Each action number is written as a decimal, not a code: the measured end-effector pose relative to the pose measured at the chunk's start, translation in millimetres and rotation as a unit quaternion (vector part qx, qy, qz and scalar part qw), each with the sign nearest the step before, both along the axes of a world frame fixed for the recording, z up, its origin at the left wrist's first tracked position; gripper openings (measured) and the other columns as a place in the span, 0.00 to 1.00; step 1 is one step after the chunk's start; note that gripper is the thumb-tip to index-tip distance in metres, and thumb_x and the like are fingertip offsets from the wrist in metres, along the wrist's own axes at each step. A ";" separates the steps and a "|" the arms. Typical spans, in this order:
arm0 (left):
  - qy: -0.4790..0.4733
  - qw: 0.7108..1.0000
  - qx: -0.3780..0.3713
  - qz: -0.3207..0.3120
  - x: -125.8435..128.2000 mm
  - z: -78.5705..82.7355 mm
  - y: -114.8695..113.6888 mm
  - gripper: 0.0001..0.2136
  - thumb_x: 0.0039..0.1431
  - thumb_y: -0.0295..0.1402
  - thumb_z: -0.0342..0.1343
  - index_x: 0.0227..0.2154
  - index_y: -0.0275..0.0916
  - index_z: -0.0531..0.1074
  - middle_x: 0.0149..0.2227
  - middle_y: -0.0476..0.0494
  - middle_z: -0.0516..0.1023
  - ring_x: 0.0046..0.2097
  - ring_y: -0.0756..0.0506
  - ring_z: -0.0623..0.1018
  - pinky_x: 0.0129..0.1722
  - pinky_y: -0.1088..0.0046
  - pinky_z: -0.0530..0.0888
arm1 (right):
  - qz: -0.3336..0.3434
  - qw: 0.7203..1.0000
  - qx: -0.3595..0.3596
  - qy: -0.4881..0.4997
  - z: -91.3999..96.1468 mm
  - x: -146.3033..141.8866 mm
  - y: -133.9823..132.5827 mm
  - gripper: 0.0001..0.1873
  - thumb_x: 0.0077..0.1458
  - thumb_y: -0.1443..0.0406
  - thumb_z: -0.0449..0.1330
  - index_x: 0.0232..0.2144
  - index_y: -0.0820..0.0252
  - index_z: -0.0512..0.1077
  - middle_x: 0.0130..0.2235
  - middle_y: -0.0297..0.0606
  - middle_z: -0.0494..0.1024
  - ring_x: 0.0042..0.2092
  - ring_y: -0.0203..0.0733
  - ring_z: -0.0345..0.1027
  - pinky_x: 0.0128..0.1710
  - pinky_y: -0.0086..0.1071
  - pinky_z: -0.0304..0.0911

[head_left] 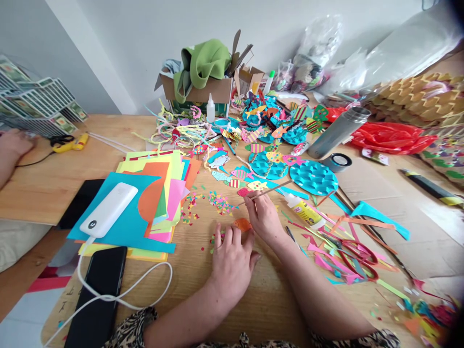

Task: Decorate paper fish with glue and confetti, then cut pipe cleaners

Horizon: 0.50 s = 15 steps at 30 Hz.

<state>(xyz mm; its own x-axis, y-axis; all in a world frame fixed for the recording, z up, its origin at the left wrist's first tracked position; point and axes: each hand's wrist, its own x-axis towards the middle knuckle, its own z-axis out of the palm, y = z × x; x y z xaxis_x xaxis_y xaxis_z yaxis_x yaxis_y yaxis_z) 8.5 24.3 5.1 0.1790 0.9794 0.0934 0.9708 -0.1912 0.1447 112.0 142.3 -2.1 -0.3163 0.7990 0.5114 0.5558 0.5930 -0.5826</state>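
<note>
My left hand [230, 258] lies flat on the wooden table [261, 299], fingers stretched out, its fingertips at a small orange paper fish [242, 224]. My right hand [261, 215] is closed in a pinch on a thin wooden stick [270, 191] that slants up to the right. The stick's lower tip points at a scatter of tiny coloured paper dots [219, 202]. A glue bottle [303, 210] lies just right of my right hand.
A stack of coloured paper [159, 198] with a white power bank [108, 209] lies left, a black phone [97, 290] below it. Teal paper discs [313, 177] with paper fish, paper strips [344, 251], a metal flask [339, 131] and a cardboard box [199, 87] crowd the far side. Another person's hand [12, 145] rests far left.
</note>
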 end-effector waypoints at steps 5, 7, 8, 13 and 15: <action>0.000 1.000 0.003 -0.002 0.3 -0.8 0.0 0.23 0.60 0.46 0.55 0.57 0.45 0.67 0.44 0.40 0.69 0.49 0.38 0.67 0.61 0.47 0.58 | 0.005 1.000 -0.011 -0.028 -4.9 -3.5 2.5 0.09 0.66 0.65 0.48 0.33 0.56 0.64 0.33 0.41 0.73 0.37 0.46 0.66 0.37 0.38 0.63; 0.001 1.000 0.006 -0.001 0.4 -1.2 0.0 0.23 0.60 0.46 0.55 0.57 0.45 0.67 0.44 0.40 0.69 0.49 0.38 0.67 0.61 0.47 0.58 | 0.000 0.999 -0.014 -0.038 -7.3 -4.7 3.0 0.09 0.65 0.65 0.48 0.33 0.56 0.65 0.33 0.41 0.73 0.37 0.46 0.66 0.38 0.39 0.63; 0.001 1.000 0.007 0.000 0.4 -1.4 0.0 0.23 0.60 0.46 0.55 0.56 0.45 0.67 0.44 0.40 0.69 0.49 0.38 0.67 0.61 0.47 0.58 | -0.002 0.999 -0.017 -0.037 -8.2 -4.9 3.0 0.09 0.65 0.64 0.48 0.33 0.56 0.65 0.33 0.41 0.73 0.37 0.46 0.66 0.39 0.39 0.63; -0.001 1.000 0.010 0.001 0.2 -1.9 0.0 0.23 0.60 0.47 0.55 0.57 0.46 0.67 0.44 0.40 0.69 0.49 0.38 0.67 0.60 0.46 0.58 | -0.028 0.999 -0.022 0.038 -6.2 -1.9 0.5 0.11 0.65 0.64 0.48 0.30 0.55 0.63 0.32 0.40 0.73 0.36 0.44 0.68 0.37 0.36 0.63; -0.001 1.000 0.008 0.000 0.0 -2.1 0.2 0.24 0.60 0.47 0.54 0.58 0.47 0.67 0.44 0.40 0.69 0.49 0.38 0.67 0.60 0.46 0.58 | -0.045 0.997 -0.031 0.060 -3.1 -0.1 -0.3 0.11 0.65 0.63 0.48 0.29 0.55 0.63 0.31 0.39 0.74 0.35 0.42 0.68 0.35 0.35 0.63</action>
<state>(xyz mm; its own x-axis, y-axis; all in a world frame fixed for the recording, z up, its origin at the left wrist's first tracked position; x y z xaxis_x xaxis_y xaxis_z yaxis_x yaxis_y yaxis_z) 8.6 24.5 3.0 0.1784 0.9778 0.1094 0.9706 -0.1932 0.1434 111.9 142.0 -5.2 -0.1820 0.8525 0.4901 0.5296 0.5049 -0.6816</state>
